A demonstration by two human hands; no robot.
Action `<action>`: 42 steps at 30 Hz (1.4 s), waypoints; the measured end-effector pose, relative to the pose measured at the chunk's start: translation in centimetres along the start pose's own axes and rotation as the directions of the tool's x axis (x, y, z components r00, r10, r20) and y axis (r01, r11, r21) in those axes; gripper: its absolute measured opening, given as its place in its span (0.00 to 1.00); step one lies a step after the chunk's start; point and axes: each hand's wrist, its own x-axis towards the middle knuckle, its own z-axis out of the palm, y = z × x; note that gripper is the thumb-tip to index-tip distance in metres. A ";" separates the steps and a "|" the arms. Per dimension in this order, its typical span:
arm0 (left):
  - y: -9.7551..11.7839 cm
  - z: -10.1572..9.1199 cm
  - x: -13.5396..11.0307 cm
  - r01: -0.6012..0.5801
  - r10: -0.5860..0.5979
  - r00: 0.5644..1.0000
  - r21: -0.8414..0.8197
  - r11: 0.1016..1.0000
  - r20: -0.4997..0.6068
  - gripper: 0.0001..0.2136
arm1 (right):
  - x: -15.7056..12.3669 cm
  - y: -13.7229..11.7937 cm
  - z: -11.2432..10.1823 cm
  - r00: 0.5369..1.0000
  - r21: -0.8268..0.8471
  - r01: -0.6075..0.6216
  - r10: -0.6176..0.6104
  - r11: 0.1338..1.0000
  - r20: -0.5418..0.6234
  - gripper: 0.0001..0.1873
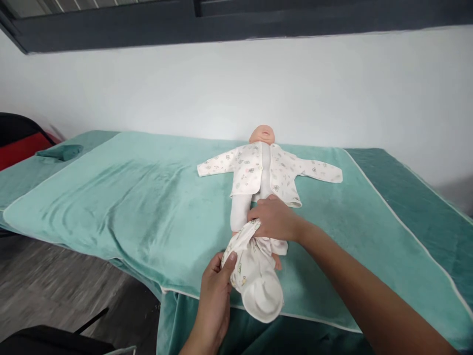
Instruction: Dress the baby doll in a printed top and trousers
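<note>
A baby doll (pixel 266 165) lies on its back, its head toward the wall. It wears a white printed jacket (pixel 247 170), open at the front with both sleeves spread. White printed baby pants (pixel 254 266) are bunched around the lower legs, and one bare foot (pixel 277 262) shows past a cuff on the right side. My left hand (pixel 219 283) pinches the pants at their left edge, thumb on top. Over the doll's legs, my right hand (pixel 275 218) has its fingers curled at the upper edge of the pants; its fingertips are partly hidden.
A light teal blanket (pixel 148 197) with some wrinkles covers the bed, over a darker teal sheet (pixel 414 192). Behind stands a white wall (pixel 177 93) below a dark window frame (pixel 148 24). A red and black chair (pixel 22 143) is at the far left.
</note>
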 end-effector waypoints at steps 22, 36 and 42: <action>1.6 0.7 3.8 -0.415 0.407 0.907 0.387 0.824 0.106 0.19 | -0.7 1.0 0.3 0.995 0.256 0.065 -0.043 0.965 -0.091 0.14; 6.3 3.6 10.4 -0.591 0.600 0.795 0.324 0.738 0.084 0.27 | -0.7 0.6 -0.3 0.999 0.249 -0.006 0.015 0.969 -0.032 0.19; 8.2 4.9 14.6 -0.603 0.618 0.781 0.360 0.712 0.086 0.27 | 0.3 0.2 0.8 0.992 0.080 -0.064 0.072 0.995 -0.101 0.15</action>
